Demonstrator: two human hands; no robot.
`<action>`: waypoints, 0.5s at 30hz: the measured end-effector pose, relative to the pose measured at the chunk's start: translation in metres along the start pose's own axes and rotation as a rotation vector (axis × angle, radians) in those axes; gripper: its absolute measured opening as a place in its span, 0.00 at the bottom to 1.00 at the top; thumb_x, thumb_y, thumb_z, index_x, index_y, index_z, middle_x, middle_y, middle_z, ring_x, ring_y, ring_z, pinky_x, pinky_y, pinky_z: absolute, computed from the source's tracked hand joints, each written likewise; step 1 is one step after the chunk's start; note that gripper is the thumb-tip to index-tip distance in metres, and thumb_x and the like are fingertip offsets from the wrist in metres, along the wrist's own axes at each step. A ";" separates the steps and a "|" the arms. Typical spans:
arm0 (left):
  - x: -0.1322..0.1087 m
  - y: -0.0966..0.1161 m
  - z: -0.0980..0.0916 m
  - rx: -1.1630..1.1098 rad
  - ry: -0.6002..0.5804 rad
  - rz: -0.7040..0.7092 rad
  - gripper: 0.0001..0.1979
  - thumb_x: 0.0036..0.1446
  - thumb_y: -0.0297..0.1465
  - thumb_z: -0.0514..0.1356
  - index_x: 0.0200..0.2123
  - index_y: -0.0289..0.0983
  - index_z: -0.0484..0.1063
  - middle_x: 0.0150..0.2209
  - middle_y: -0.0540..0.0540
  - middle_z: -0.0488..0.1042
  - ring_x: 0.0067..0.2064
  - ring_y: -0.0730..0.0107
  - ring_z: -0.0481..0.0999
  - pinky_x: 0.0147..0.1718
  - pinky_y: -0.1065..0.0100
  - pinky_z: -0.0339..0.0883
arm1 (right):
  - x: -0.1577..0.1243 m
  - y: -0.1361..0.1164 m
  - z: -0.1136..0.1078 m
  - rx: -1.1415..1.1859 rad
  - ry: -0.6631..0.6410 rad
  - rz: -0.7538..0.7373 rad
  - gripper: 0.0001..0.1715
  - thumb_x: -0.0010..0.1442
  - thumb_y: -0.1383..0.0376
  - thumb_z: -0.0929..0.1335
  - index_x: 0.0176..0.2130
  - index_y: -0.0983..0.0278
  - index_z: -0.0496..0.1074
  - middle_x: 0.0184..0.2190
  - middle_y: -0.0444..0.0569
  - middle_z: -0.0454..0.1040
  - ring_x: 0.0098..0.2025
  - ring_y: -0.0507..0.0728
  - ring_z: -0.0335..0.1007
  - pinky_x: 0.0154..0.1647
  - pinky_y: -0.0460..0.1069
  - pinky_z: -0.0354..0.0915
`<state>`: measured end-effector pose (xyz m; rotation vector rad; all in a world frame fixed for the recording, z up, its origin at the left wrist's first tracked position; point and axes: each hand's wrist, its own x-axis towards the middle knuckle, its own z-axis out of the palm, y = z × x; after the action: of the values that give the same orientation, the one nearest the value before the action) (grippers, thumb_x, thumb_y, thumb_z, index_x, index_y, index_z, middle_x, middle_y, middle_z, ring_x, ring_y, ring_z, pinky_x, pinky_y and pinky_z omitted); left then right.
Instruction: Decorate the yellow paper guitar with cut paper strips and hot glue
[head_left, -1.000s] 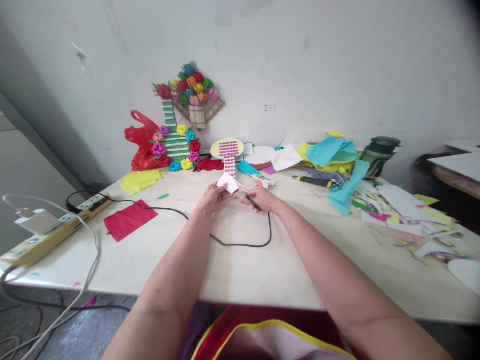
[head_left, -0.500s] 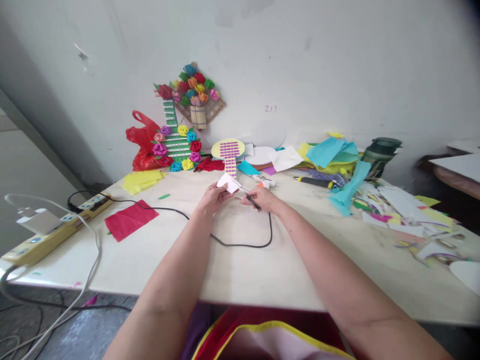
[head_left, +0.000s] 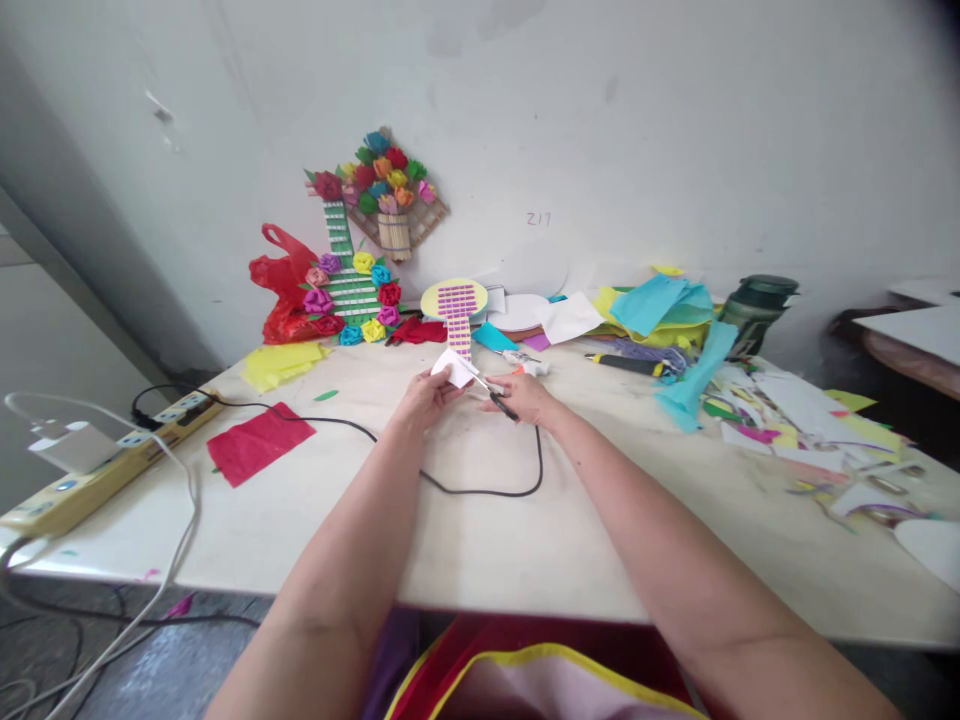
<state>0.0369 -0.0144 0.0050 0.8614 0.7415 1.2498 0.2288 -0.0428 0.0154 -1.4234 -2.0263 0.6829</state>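
- While both hands hold nearly the same position over the white surface (head_left: 487,560), the black-handled metal scissors (head_left: 506,408) have tilted slightly within the last half second; cutting at the small white paper piece (head_left: 453,367) appears ongoing.
- Left hand (head_left: 429,402): grip pinching the paper piece.
- Right hand (head_left: 531,398): grip closed around the scissors' handles.
- Bundled-stick vase (head_left: 394,238): holds multicoloured paper flowers (head_left: 382,170).
- Crumpled red plastic bag (head_left: 283,275), dark green lidded bottle (head_left: 756,308): contents cannot be told.

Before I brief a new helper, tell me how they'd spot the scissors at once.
On the white table, find the round-topped craft piece. Just in front, slightly right, the right hand grips the scissors: metal blades, black handle, unlike the yellow-marked tool lying farther right.
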 end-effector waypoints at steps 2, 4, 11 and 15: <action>0.000 0.000 -0.001 0.012 0.009 -0.002 0.11 0.54 0.24 0.57 0.42 0.25 0.68 0.34 0.34 0.76 0.34 0.61 0.78 0.26 0.73 0.73 | 0.001 0.002 0.001 0.018 0.008 0.009 0.32 0.45 0.55 0.72 0.50 0.60 0.69 0.16 0.36 0.66 0.16 0.48 0.61 0.20 0.43 0.60; 0.000 0.000 -0.001 0.015 0.016 -0.011 0.12 0.54 0.23 0.57 0.43 0.25 0.68 0.34 0.34 0.76 0.34 0.61 0.78 0.26 0.73 0.73 | 0.000 0.002 0.002 0.028 -0.002 0.010 0.36 0.45 0.55 0.72 0.53 0.61 0.66 0.16 0.36 0.66 0.15 0.48 0.61 0.20 0.44 0.61; -0.005 0.003 0.004 0.030 -0.009 -0.033 0.15 0.54 0.23 0.57 0.46 0.26 0.67 0.35 0.34 0.76 0.34 0.62 0.78 0.26 0.73 0.73 | -0.006 -0.007 -0.003 -0.003 -0.007 0.039 0.40 0.45 0.53 0.71 0.55 0.60 0.63 0.21 0.39 0.69 0.16 0.48 0.62 0.22 0.45 0.63; -0.006 0.000 0.007 0.041 -0.050 -0.022 0.14 0.53 0.23 0.57 0.44 0.25 0.67 0.35 0.33 0.76 0.34 0.61 0.78 0.26 0.73 0.73 | -0.007 -0.008 -0.004 0.044 -0.029 0.036 0.38 0.46 0.52 0.70 0.55 0.59 0.62 0.27 0.42 0.72 0.17 0.49 0.63 0.18 0.45 0.63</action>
<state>0.0416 -0.0213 0.0086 0.9124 0.7367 1.1933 0.2284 -0.0519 0.0231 -1.4352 -1.9998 0.7626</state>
